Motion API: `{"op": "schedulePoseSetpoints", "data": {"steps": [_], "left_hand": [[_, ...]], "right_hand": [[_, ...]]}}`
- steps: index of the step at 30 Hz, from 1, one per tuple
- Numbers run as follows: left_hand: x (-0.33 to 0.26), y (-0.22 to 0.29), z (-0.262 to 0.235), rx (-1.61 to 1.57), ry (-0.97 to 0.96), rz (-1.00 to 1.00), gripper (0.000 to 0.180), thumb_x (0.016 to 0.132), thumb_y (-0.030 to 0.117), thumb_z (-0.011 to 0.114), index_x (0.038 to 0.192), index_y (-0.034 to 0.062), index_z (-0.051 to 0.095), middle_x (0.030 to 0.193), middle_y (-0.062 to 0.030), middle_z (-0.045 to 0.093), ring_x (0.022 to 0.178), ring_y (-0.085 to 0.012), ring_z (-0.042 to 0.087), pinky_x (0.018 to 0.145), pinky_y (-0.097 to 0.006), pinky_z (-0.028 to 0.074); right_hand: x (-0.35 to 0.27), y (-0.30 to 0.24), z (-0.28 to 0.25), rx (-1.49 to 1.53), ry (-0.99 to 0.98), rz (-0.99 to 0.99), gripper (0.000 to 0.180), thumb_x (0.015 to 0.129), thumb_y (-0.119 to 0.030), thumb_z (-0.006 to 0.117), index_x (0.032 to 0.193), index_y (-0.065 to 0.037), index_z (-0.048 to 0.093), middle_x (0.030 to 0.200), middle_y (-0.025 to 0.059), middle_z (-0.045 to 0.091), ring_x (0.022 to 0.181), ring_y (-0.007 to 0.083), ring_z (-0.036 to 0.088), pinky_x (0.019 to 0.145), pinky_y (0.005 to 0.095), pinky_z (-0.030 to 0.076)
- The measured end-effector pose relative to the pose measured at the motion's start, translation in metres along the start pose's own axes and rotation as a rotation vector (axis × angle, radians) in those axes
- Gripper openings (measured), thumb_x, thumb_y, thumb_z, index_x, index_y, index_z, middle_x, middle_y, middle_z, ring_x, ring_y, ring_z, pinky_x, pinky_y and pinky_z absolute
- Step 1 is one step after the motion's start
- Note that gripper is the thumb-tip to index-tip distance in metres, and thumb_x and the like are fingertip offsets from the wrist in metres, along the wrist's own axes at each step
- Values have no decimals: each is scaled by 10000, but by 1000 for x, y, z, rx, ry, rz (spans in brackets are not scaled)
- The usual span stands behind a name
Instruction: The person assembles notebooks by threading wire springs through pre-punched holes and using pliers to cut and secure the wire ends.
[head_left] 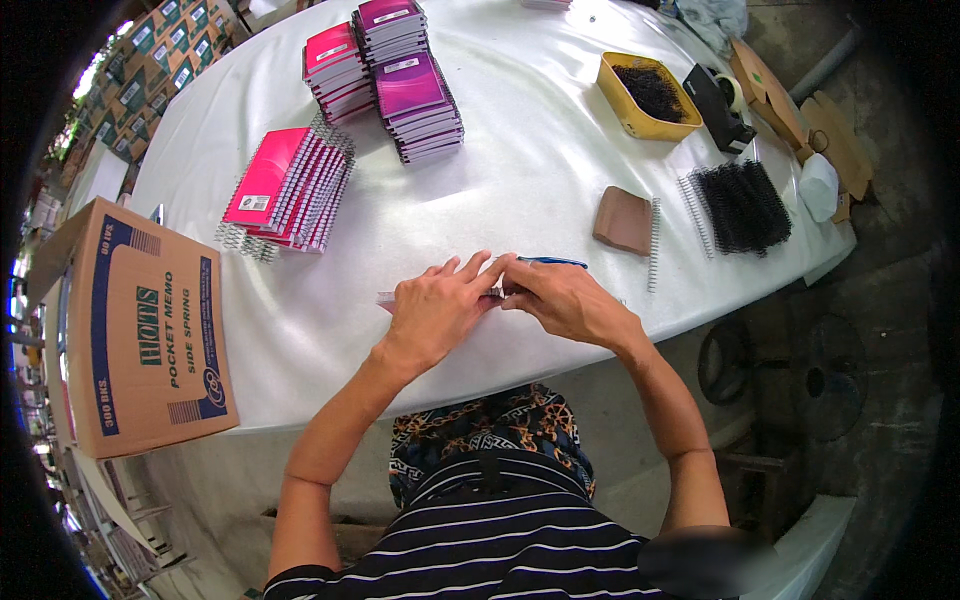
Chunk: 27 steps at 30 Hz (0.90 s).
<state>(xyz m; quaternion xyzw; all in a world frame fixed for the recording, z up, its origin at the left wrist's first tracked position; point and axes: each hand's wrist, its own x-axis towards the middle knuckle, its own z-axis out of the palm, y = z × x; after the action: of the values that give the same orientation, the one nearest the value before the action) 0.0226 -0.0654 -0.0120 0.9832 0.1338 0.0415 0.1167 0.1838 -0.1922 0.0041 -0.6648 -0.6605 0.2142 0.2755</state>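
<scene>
Hands meet at the near edge of a white bench [520, 180], seen from above. The left hand [435, 310] lies palm down, fingers spread flat over a small notebook [386, 298], of which only a pale corner shows at the hand's left side. The right hand [565, 298] is closed, fingertips pinching at the notebook's edge where the two hands touch; a blue-handled tool [552, 261] pokes out just beyond its knuckles, though whether the hand grips it cannot be told. Right of the hands lie a brown pad [622, 220] and a white wire spiral [654, 245], near each other. Farther right sits a heap of black spirals [742, 205], and behind it a yellow tray [645, 95] of dark bits beside a black tape dispenser [716, 105]. Across the bench, pink notebooks [285, 190] fan out, with stacks of pink and purple notebooks [390, 70] behind them. A cardboard box [140, 330] stands at the left, off the bench.
</scene>
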Motion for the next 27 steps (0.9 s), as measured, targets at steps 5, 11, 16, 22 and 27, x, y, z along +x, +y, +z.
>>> {"op": "schedulePoseSetpoints", "data": {"steps": [5,11,16,22,27], "left_hand": [[-4,0,-16,-2,-183,1,613,883,472,578,1435,260,417,1281,-40,609,1075,-304,645,766,-420,572],[-14,-26,-3,267,262,86,612,867,461,596,1431,283,436,1171,-59,667,1060,-304,652,760,-427,563],[-26,-43,-9,83,107,-33,611,849,429,633,1414,265,464,1145,-99,673,1062,-309,651,762,-437,557],[-21,-59,-10,65,164,-47,607,844,438,644,1398,249,485,1112,-135,678,1059,-303,652,776,-433,551],[-23,-54,-10,53,109,-122,606,844,446,644,1393,239,491,1170,-110,660,1050,-312,653,787,-428,549]], "right_hand": [[-7,78,-69,-166,77,189,491,655,-134,834,1101,-98,632,1180,135,590,1069,304,573,984,394,434],[3,97,-100,-183,-166,424,575,649,-291,837,1156,-91,654,1258,134,596,1161,302,568,1042,400,439],[54,52,-58,419,-468,-41,469,864,-382,682,1183,-39,678,1228,110,654,1126,240,595,988,369,452],[79,56,-37,565,-401,-84,492,853,-473,673,1136,-73,719,1051,130,717,967,221,649,862,364,502],[78,60,-33,691,-363,-152,491,819,-433,703,1137,-60,716,1080,126,705,1015,228,635,915,366,474]]}}
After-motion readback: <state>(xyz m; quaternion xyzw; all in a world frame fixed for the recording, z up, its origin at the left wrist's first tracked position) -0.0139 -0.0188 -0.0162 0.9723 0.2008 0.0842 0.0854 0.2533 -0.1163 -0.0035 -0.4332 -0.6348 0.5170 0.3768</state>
